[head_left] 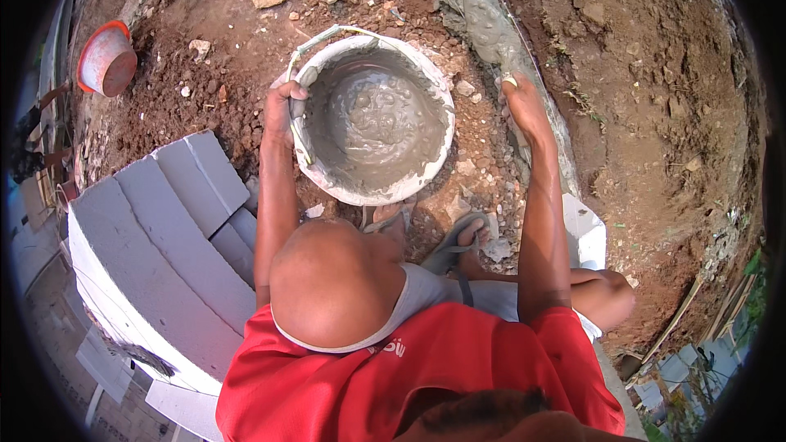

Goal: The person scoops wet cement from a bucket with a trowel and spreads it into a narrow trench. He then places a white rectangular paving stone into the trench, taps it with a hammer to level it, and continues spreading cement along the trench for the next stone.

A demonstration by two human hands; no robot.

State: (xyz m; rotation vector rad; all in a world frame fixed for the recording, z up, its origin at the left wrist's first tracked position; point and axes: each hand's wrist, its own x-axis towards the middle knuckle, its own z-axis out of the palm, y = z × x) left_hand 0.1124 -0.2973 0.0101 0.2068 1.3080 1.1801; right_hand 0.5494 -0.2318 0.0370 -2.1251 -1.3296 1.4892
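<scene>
The bucket (372, 196) stands upright on the soil, between the 2 hands, with wet mortar (381, 115) inside. Left hand (282, 106): fingers and thumb pinch the bucket's left rim. Right hand (526, 106): fingers curled around a pale-tipped handle (510, 80), near the mortar strip (490, 24); the remainder is unclear. Blocks (155, 213) and 1 tilted tub (110, 69) lie left.

Both forearms (278, 205) stretch forward, well apart, with left fingers (293, 92) and right fingers (513, 92) curled.
</scene>
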